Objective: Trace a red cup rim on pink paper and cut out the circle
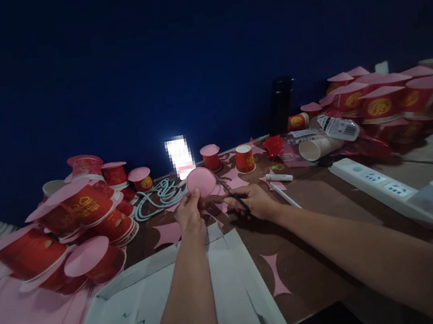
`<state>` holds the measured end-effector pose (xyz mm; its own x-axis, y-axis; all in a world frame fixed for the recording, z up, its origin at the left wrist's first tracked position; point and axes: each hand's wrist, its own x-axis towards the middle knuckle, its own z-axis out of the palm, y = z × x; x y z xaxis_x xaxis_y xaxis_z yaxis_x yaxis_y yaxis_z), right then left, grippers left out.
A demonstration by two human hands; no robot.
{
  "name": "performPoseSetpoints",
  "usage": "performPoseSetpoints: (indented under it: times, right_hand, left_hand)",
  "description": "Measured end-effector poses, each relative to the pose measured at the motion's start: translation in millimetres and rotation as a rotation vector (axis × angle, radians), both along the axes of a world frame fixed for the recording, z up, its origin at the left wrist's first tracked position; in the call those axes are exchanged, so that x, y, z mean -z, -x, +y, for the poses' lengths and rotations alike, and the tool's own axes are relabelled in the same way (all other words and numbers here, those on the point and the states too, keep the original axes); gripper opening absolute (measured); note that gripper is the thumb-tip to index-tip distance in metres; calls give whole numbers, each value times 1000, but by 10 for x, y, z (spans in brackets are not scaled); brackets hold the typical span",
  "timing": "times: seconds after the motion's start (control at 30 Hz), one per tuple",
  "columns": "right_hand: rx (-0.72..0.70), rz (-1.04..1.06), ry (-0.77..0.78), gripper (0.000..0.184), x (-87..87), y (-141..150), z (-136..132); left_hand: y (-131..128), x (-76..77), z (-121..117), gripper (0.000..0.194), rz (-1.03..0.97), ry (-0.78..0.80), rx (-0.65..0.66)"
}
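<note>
Between the thumb and fingers of my left hand [190, 215] is a round pink paper disc [201, 181], held up above the table. My right hand [253, 201] grips a pair of scissors [240, 200] with black handles, its blades reaching up beside the disc's right edge. Pink paper scraps [167, 234] lie around both hands. Just beyond stand a red paper cup with a pink disc on top [211, 158] and a bare-topped red cup [245, 159]. A white marker [279, 177] rests to the right of my right hand.
Red cups topped with pink discs pile up at left [82, 204] and right [381, 101]. A power strip [377, 182] lies at right, a coiled cable [156, 197] behind my left hand, near a bright screen [180, 157]. A white cardboard piece [141, 307] lies in front.
</note>
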<state>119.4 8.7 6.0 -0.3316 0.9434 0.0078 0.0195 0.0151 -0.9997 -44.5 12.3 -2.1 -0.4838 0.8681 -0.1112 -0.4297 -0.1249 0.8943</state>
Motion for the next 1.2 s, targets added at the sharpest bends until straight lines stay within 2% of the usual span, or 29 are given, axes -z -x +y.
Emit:
performPoseSetpoints:
  times: [0.4, 0.87, 1.07, 1.2]
  right_hand:
    - [8, 16, -37, 52, 70, -2, 34]
    - [94, 40, 2, 54, 27, -31, 50]
    - [114, -5, 6, 50, -47, -43, 13]
    - [110, -23, -22, 48, -32, -61, 31]
  left_hand:
    - [0, -3, -14, 35, -12, 16, 10]
    - [28, 61, 58, 37, -42, -40, 57]
    - [29, 42, 45, 37, -101, -30, 49]
    - [21, 29, 33, 36, -106, -25, 49]
